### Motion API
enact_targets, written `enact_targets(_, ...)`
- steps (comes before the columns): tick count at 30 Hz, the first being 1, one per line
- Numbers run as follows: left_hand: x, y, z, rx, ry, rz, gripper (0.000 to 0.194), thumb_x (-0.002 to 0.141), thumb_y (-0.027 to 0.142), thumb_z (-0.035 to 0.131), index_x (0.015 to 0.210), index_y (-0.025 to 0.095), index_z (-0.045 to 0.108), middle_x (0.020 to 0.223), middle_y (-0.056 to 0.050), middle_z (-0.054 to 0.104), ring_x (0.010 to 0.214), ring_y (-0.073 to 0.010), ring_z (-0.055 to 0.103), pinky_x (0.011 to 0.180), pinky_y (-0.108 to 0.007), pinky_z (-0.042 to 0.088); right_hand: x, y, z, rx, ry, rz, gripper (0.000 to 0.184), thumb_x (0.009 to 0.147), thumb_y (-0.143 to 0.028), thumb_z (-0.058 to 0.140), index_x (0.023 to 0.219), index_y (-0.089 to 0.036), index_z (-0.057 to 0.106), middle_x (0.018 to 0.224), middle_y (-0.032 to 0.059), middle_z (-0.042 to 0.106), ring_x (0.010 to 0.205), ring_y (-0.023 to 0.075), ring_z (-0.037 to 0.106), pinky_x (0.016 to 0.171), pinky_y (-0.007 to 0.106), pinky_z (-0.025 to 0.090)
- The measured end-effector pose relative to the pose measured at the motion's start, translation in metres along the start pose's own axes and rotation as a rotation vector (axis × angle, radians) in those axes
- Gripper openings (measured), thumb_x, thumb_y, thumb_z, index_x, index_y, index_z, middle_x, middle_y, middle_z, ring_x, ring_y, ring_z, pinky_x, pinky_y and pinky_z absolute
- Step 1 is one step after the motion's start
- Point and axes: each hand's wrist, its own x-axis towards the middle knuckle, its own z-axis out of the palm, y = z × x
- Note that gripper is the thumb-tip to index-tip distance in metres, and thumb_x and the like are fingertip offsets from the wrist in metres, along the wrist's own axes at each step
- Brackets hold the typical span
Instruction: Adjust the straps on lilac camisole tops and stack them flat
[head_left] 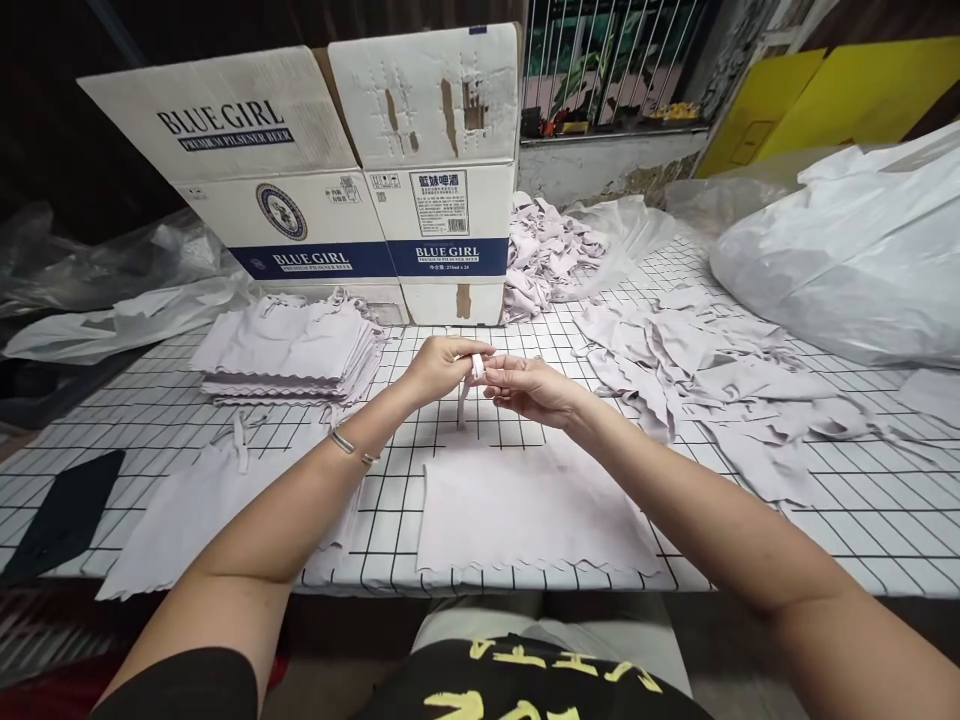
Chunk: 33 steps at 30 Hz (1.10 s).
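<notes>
My left hand [441, 368] and my right hand [534, 388] meet above the middle of the table. Both are closed at the fingertips on a narrow pale lilac fabric strap [477, 368], which is looped at the fingers with one end hanging down. Below them a pale lilac fabric piece [525, 510] with a wavy edge lies flat near the table's front edge. Under my left forearm, partly hidden, is another fabric piece [187, 510] with a small strap on top. Whether the held strap joins the piece below cannot be made out.
A neat stack of fabric pieces [277, 350] stands at left, before an opened white carton [442, 200]. Loose fabric pieces [712, 370] spread at right, beside a large white plastic bag [847, 250]. A fabric heap [551, 245] lies behind; a dark flat sheet [67, 515] is front left.
</notes>
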Motion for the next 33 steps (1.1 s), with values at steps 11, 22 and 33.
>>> enact_targets(11, -0.037, -0.002, 0.003, 0.246, -0.009, -0.151, 0.023, 0.083, 0.018, 0.059, 0.104, 0.018, 0.068, 0.1, -0.005, 0.07, 0.096, -0.0208, 0.063, 0.091, -0.035, 0.044, -0.005, 0.015, -0.007, -0.173, 0.195, 0.127, 0.028, 0.06, -0.022, 0.09, 0.074, -0.014, 0.068, 0.076, 0.0024, 0.063, 0.06, 0.0081, 0.049, 0.053, 0.018, 0.041)
enact_targets(22, -0.123, -0.02, 0.063, 0.394, -0.311, -0.362, 0.016, 0.083, 0.035, 0.065, 0.088, 0.021, 0.061, 0.1, -0.006, 0.065, 0.102, -0.0273, 0.05, 0.086, -0.043, 0.026, -0.022, 0.065, -0.02, -0.122, 0.282, 0.15, 0.036, 0.054, -0.025, 0.092, 0.079, -0.013, 0.068, 0.072, 0.0027, 0.062, 0.059, 0.0093, 0.052, 0.048, 0.017, 0.041)
enact_targets(33, -0.125, -0.019, 0.071, 0.276, -0.193, -0.395, 0.012, 0.082, 0.034, 0.067, 0.078, 0.024, 0.071, 0.09, -0.002, 0.067, 0.099, -0.0253, 0.05, 0.087, -0.043, 0.022, -0.034, 0.076, -0.003, -0.361, 0.248, 0.105, 0.038, 0.06, -0.041, 0.087, 0.074, -0.015, 0.062, 0.071, 0.004, 0.063, 0.061, 0.014, 0.053, 0.052, 0.024, 0.038)
